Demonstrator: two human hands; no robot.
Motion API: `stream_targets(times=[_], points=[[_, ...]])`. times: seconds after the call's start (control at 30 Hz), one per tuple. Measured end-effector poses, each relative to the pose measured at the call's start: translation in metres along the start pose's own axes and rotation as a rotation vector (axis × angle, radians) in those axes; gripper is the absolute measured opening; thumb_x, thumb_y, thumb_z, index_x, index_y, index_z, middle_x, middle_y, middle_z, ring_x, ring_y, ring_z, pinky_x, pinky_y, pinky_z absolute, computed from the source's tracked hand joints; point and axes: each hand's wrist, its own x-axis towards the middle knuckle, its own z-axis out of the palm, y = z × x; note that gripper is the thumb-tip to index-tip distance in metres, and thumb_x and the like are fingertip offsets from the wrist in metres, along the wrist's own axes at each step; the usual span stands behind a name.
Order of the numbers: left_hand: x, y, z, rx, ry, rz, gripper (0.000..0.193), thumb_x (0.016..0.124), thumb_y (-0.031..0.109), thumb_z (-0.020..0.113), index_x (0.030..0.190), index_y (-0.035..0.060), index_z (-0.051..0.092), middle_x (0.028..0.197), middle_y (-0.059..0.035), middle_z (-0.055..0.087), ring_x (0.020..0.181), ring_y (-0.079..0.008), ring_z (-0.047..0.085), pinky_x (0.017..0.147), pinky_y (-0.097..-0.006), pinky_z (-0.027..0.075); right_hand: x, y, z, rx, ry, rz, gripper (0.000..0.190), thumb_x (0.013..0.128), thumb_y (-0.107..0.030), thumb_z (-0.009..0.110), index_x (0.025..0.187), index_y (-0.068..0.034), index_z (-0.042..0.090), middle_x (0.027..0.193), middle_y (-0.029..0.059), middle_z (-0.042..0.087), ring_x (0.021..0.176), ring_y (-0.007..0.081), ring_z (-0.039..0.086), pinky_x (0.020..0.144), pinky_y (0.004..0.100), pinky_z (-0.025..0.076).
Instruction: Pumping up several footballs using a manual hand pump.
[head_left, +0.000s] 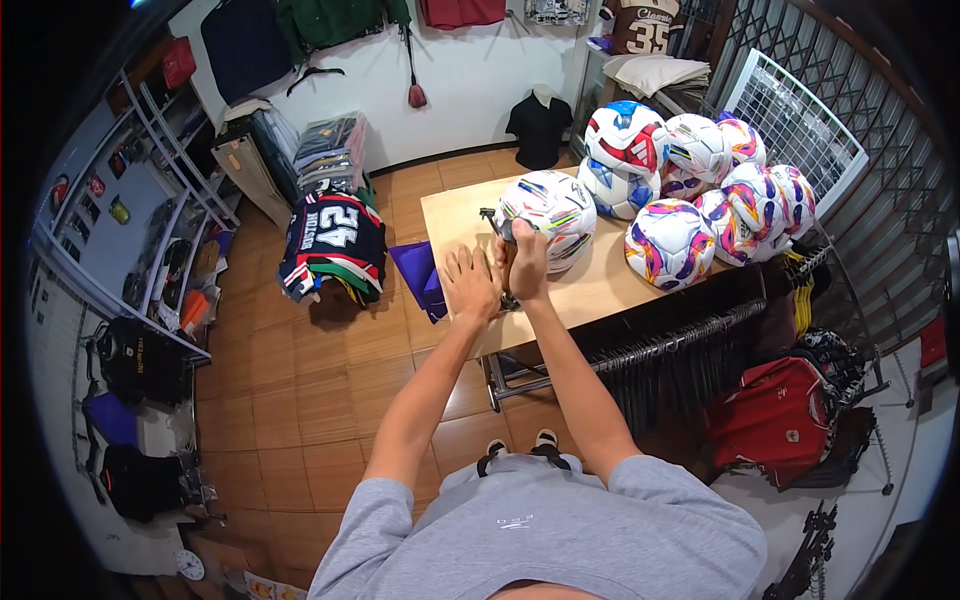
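My right hand (525, 262) is closed around the handle of a small tool or pump (510, 266), whose brown body stands against the near-left side of a white patterned soccer ball (550, 214). What exactly the device is cannot be told, since my fingers cover much of it. My left hand (471, 283) lies beside its base, fingers spread and pointing away from me, close to the left edge of the wooden tabletop (480, 337). Whether the left fingers press on part of the device is unclear.
Several more soccer balls (670, 244) are piled on the table's right half. A purple cloth or bag (420, 277) hangs at its left edge. Below the near side runs a rail with black hangers (667, 345). Folded jerseys (334, 244) are stacked to the left, near a black-shirted mannequin (538, 129).
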Motion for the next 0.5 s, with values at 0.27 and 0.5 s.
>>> stream_targets(times=[0.27, 0.5], points=[[-0.001, 0.000, 0.003, -0.023, 0.053, 0.025, 0.055, 0.092, 0.037, 0.056, 0.139, 0.0087, 0.050, 0.151, -0.0182, 0.040, 0.143, -0.0414, 0.030, 0.118, -0.0572, 0.019, -0.016, 0.032, -0.020, -0.038, -0.020, 0.152, 0.045, 0.098, -0.042, 0.046, 0.074, -0.005, 0.051, 0.061, 0.0025, 0.050, 0.049, 0.0108, 0.047, 0.047, 0.0262, 0.038], [-0.005, -0.001, 0.003, 0.007, 0.058, 0.018, 0.052, 0.094, 0.036, 0.053, 0.138, 0.0081, 0.052, 0.151, -0.0180, 0.040, 0.143, -0.0410, 0.030, 0.118, -0.0572, 0.019, 0.008, -0.055, 0.012, -0.030, -0.059, 0.038, 0.046, 0.100, -0.039, 0.042, 0.072, -0.004, 0.051, 0.060, 0.0040, 0.052, 0.051, 0.0110, 0.047, 0.051, 0.0258, 0.039]])
